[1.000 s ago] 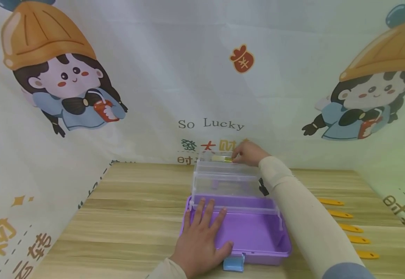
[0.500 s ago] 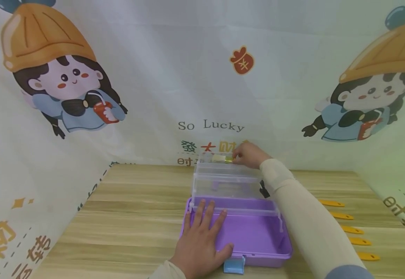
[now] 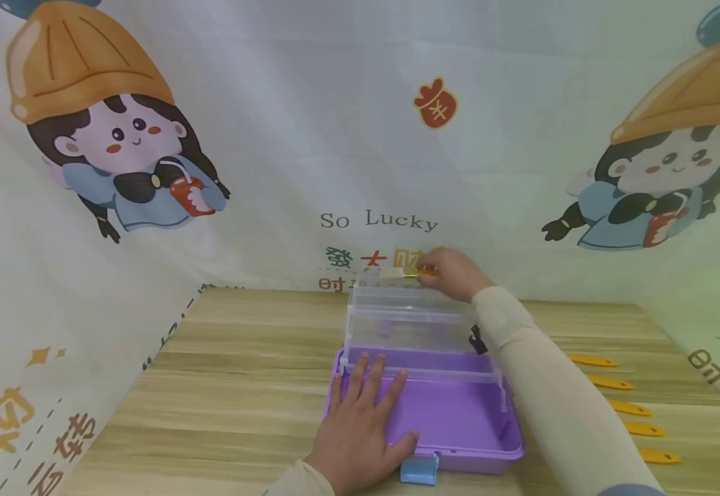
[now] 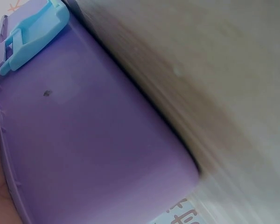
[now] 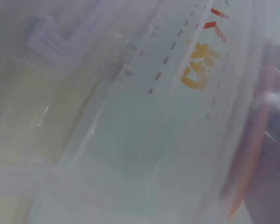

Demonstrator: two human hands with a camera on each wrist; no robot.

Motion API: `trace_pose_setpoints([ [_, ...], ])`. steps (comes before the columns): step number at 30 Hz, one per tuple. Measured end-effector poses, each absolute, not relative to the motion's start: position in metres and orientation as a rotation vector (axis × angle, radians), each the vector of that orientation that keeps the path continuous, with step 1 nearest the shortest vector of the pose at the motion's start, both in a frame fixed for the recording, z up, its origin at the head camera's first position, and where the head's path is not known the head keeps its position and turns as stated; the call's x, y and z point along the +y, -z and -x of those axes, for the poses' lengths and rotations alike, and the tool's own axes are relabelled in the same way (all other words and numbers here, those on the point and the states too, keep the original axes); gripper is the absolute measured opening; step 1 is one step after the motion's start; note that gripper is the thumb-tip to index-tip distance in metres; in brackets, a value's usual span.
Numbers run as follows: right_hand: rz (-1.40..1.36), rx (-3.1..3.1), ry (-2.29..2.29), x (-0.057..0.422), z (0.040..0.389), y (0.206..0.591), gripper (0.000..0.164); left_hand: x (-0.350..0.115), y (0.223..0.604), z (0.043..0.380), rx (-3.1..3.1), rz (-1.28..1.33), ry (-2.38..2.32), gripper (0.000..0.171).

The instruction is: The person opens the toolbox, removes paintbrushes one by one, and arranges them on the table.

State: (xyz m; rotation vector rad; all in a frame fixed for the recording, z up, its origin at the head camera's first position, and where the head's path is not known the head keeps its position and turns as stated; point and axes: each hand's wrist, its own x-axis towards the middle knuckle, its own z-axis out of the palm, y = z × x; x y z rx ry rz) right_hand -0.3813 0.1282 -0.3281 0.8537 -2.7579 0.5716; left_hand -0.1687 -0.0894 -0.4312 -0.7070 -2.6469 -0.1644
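A purple box (image 3: pixel 453 413) stands open on the wooden table, with clear tiered trays (image 3: pixel 409 329) raised at its back. My left hand (image 3: pixel 360 434) rests with spread, straight fingers over the box's front left rim. In the left wrist view, the box's purple outer wall (image 4: pixel 93 130) and light blue latch (image 4: pixel 39 35) fill the left side. Over the topmost tray, my right hand (image 3: pixel 455 274) pinches a paintbrush (image 3: pixel 392 273) by its yellow handle, pale bristles pointing left. The right wrist view is hazy through clear plastic; an orange-yellow handle (image 5: pixel 252 154) shows at its right.
Several yellow handles (image 3: pixel 629 407) lie in a row on the table (image 3: pixel 242 386) at the right, partly hidden by my right sleeve (image 3: pixel 558 386). A small black piece (image 3: pixel 477 339) shows beside the trays. A printed cloth (image 3: pixel 273 138) hangs behind.
The paintbrush has risen slightly at the top tray, and more of its yellow handle shows. My right hand has shifted a little up and right. The left hand stays on the box.
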Motion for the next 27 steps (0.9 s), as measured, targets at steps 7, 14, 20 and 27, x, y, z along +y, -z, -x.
trace_pose_setpoints([
  [7, -0.848, -2.726, -0.68, 0.132, 0.372, 0.317, 0.032, -0.089, 0.429, 0.169, -2.631, 0.707, 0.147, 0.075],
  [14, -0.825, -2.719, -0.675, 0.137, 0.363, 0.31, 0.034, -0.088, 0.428, 0.17, -2.651, 0.704, 0.157, 0.074],
  [20, -0.827, -2.723, -0.687, 0.146, 0.352, 0.308, 0.031, -0.087, 0.429, 0.169, -2.647, 0.699, 0.155, 0.074],
  [27, -0.848, -2.723, -0.707, 0.158, 0.332, 0.308, 0.027, -0.088, 0.429, 0.169, -2.674, 0.694, 0.147, 0.075],
])
